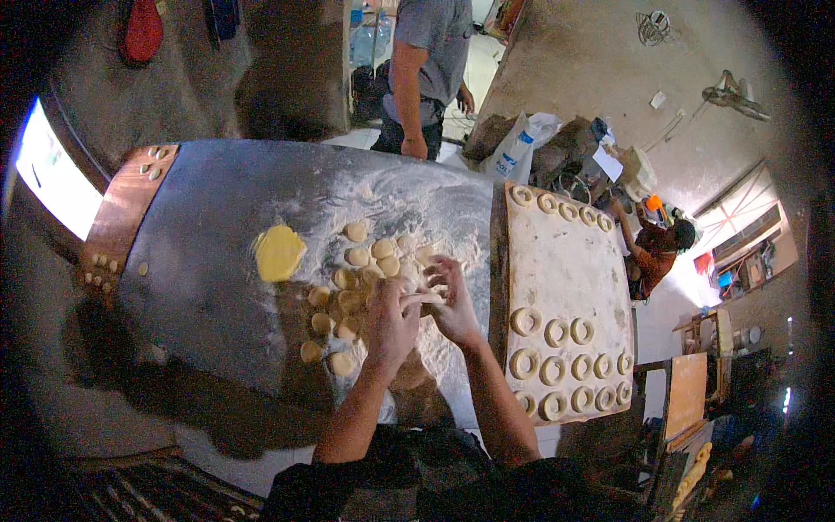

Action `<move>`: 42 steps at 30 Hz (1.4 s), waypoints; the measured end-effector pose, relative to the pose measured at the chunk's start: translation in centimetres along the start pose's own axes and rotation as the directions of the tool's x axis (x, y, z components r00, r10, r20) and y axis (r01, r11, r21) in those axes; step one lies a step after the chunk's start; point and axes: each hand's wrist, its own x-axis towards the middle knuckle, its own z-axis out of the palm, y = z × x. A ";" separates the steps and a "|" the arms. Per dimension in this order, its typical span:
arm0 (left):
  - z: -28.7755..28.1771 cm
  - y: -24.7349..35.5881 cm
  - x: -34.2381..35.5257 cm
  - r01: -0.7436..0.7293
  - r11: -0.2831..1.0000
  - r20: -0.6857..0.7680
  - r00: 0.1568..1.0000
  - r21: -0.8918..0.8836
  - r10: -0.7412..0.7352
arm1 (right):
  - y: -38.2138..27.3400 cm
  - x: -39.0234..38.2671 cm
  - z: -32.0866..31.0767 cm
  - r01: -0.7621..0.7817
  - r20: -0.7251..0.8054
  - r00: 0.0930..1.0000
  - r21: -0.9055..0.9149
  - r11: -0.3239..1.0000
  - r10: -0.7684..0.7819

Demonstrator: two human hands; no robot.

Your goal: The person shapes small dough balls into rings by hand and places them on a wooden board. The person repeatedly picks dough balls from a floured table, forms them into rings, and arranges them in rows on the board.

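Observation:
Between both hands, just above the floured table, is a pale piece of dough (424,298). My left hand (393,324) pinches its left end, and my right hand (454,306) has its fingers curled around the other end. Several small round dough pieces (357,257) lie to the left of my hands and beyond them, some partly hidden by my left hand. Loose white flour (391,196) is spread over the dark tabletop (217,200) around them. Farther left sits a flat yellow mound (280,253) of soft-looking material.
On the right, a floured board (565,270) carries dough rings (557,331) in rows. A wooden strip (122,209) with small dough bits lies along the left end. One person (430,70) stands beyond the table; another person (658,252) leans in past the board.

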 end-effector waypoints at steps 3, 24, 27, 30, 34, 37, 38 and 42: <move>1.3 -0.2 -0.8 -0.147 0.989 -0.203 0.969 -0.019 0.141 | 1.0 -1.9 -1.7 -0.162 0.294 0.956 0.519 0.840 0.002; 22.0 15.9 -8.4 -0.054 0.959 0.161 0.982 -0.277 0.102 | -2.4 -12.6 -24.4 -0.134 -0.126 0.966 0.510 0.850 0.228; 24.0 20.4 -7.9 -0.135 0.950 0.295 0.930 -0.283 0.220 | -1.6 -13.8 -28.9 -0.052 -0.357 0.860 0.648 0.760 0.364; 27.4 22.0 -8.0 -0.110 0.980 0.439 0.882 -0.166 0.173 | -0.2 -14.7 -31.8 -0.130 -0.349 0.874 0.504 0.854 0.339; 32.9 21.7 -9.2 -0.140 0.944 0.418 0.870 -0.298 0.261 | 2.0 -16.2 -35.3 -0.028 -0.538 0.809 0.367 0.930 0.237; 35.1 21.7 -9.6 -0.194 0.941 0.468 0.828 -0.277 0.309 | 3.4 -17.2 -37.4 0.378 -0.475 0.877 0.593 0.711 -0.070; 35.6 21.9 -9.6 -0.187 0.951 0.489 0.823 -0.244 0.288 | 3.6 -17.7 -38.3 0.385 -0.364 0.923 0.851 0.358 -0.127; 35.9 23.6 -9.5 -0.301 0.924 0.491 0.783 -0.237 0.382 | 3.7 -18.1 -40.5 0.084 -0.438 0.898 0.274 0.958 0.046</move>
